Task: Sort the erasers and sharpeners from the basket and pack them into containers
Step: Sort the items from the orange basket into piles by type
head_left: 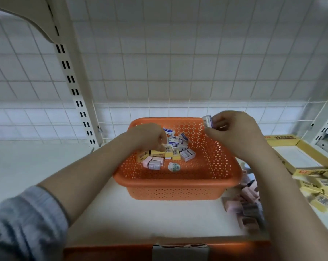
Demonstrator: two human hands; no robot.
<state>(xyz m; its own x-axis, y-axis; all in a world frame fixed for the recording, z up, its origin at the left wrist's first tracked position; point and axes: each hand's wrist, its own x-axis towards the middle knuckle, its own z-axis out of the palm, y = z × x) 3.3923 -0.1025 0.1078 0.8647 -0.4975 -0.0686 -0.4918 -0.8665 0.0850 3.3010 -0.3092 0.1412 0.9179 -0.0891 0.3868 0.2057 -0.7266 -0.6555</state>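
Observation:
An orange perforated basket (pixel 178 187) stands on the white shelf, holding several white, yellow and pink erasers and small sharpeners (pixel 187 155). My left hand (pixel 148 136) reaches into the basket, fingers curled down onto a yellow-and-white eraser (pixel 168 150) in the pile. My right hand (pixel 233 129) is raised over the basket's far right rim and pinches a small white and purple eraser (pixel 208 121) between thumb and fingers.
To the right lies an open yellow cardboard box (pixel 299 157) with a white inside. Yellow eraser packs (pixel 321 187) pile up at the right edge. Pink sharpeners (pixel 248 204) lie beside the basket, partly behind my right forearm. A wire grid wall backs the shelf.

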